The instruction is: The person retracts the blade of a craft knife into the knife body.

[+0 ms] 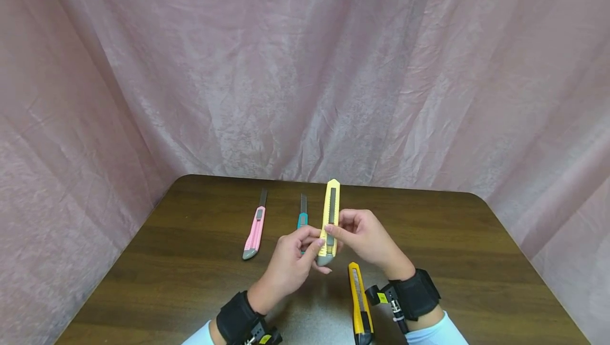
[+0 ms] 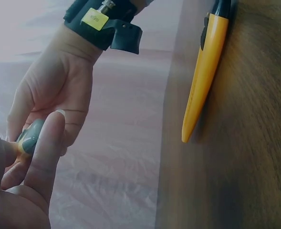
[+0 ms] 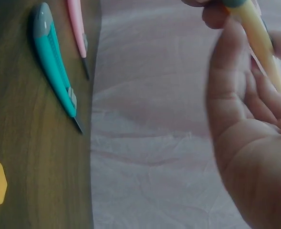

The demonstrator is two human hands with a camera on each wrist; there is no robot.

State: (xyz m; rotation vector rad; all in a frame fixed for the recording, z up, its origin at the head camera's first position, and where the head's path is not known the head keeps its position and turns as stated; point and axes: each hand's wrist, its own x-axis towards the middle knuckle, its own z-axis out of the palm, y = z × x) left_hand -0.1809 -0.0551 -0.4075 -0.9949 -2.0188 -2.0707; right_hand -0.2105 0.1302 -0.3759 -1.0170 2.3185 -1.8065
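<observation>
Across the brown wooden tabletop [image 1: 205, 218]: at left, slim pink plastic cutter [image 1: 254, 233]; right of that, slim teal plastic cutter [image 1: 302, 220]; farther right, up front, long orange-yellow plastic cutter [image 1: 359, 302]. Above, between left fingers [image 1: 307, 233] and right fingers [image 1: 351, 213], long pale-yellow plastic cutter [image 1: 330, 215]. Behind, draped pink curtain [image 1: 286, 80].

Pink fabric [image 1: 286, 70] hangs behind a brown wooden table [image 1: 452, 239].

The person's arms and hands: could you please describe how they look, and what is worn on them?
The left hand and right hand wear no gloves. Each wrist has a wide black band, carrying a small black device with a yellow label and a silvery metal piece. Light blue sleeves show behind the bands.
</observation>
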